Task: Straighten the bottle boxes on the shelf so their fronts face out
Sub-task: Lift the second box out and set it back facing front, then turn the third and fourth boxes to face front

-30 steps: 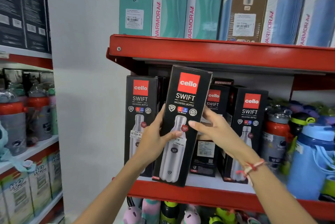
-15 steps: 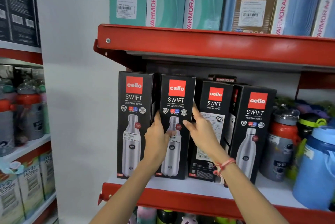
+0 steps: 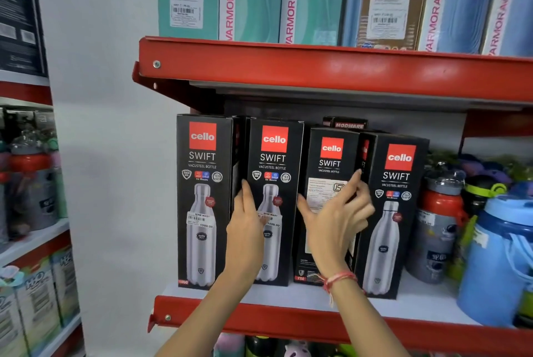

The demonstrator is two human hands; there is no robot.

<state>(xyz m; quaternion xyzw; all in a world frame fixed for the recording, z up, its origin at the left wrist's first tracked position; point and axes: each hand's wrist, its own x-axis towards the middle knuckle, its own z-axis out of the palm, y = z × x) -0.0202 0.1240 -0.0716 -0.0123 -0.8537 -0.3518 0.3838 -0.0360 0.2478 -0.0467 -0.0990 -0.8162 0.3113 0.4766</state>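
Several black Cello Swift bottle boxes stand in a row on the red shelf (image 3: 288,319). The first box (image 3: 202,200) and the second box (image 3: 274,160) show their bottle fronts. The third box (image 3: 328,160) shows a printed label side instead. The fourth box (image 3: 395,212) shows its front and stands slightly angled. My left hand (image 3: 245,229) lies flat on the second box's left front edge. My right hand (image 3: 337,218) hovers over the third box with fingers spread, fingertips at its right edge.
An upper red shelf (image 3: 317,68) carries tall teal, brown and blue boxes. Loose bottles and a blue jug (image 3: 501,258) crowd the right end of the shelf. Another rack with bottles (image 3: 31,183) stands at the left, past a white wall.
The second box, held tilted out in front a second ago, now stands upright in the row. My right hand has left it and moved right onto the third box.
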